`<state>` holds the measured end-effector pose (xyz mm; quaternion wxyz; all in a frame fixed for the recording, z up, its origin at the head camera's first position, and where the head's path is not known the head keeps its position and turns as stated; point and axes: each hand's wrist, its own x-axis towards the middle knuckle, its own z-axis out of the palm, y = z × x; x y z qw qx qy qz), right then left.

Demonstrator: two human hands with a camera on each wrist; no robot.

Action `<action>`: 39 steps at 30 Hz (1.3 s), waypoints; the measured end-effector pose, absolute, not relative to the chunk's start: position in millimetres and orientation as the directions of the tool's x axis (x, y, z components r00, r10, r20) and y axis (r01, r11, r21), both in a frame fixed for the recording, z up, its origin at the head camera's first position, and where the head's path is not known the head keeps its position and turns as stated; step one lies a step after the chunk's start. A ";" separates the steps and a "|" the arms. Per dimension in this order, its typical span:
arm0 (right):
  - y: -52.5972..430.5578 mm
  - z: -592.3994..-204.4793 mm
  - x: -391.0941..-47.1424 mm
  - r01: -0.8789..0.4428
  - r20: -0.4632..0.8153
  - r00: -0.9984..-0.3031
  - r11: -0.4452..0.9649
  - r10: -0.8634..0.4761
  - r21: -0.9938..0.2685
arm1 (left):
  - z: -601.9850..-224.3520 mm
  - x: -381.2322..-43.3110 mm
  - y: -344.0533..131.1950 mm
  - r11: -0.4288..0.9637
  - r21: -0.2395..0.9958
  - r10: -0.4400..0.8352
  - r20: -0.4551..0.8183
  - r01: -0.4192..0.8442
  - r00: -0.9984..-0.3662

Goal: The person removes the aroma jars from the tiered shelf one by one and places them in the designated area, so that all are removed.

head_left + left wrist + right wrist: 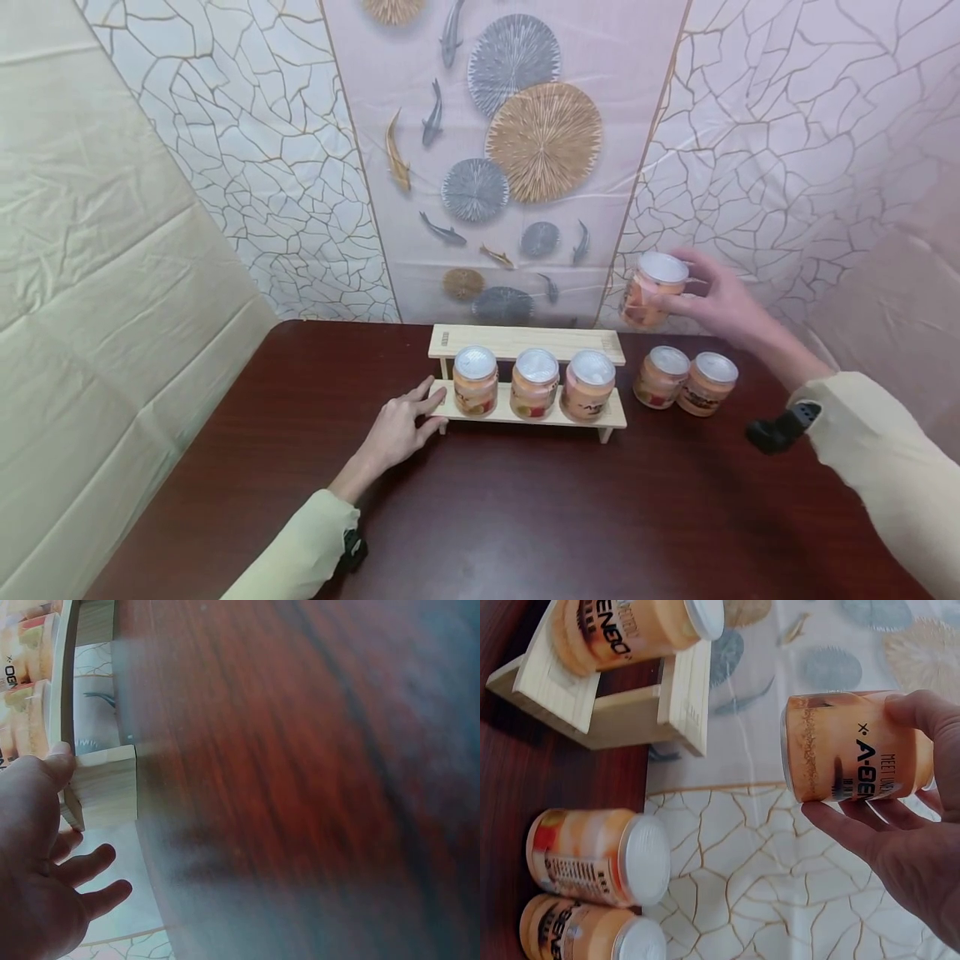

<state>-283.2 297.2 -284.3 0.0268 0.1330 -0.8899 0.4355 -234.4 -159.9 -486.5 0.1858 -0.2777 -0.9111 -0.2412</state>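
Note:
A two-step wooden rack (525, 343) stands on the table, with three peach-coloured jars with pale lids in a row on its lower step. My left hand (397, 425) is at the left end of that step. In the left wrist view its thumb (60, 761) lies on the step's edge and the other fingers reach round the end. My right hand (716, 300) holds another jar (652, 287) in the air, right of the rack's upper step and above the table. The right wrist view shows thumb and fingers round this lettered jar (840, 746).
Two more jars, a nearer one (705, 385) and one beside it (662, 379), stand close together on the dark table (510, 517), right of the rack. A patterned cloth (495, 250) hangs behind the table, and a pale cloth (112, 317) covers the left side.

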 end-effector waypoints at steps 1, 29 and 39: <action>300.1 -284.7 -282.4 -0.257 0.162 -0.964 0.592 -0.211 -0.764 | -486.8 -234.3 -159.9 0.729 0.335 0.417 0.474 0.597 -0.775; 373.3 -299.0 -260.9 -0.212 0.188 -0.976 0.670 -0.109 -0.711 | -484.0 -233.9 -159.0 0.728 0.341 0.418 0.468 0.595 -0.779; 396.1 -309.5 -254.1 -0.197 0.208 -0.976 0.695 -0.070 -0.692 | -484.5 -235.1 -160.4 0.727 0.332 0.421 0.475 0.601 -0.773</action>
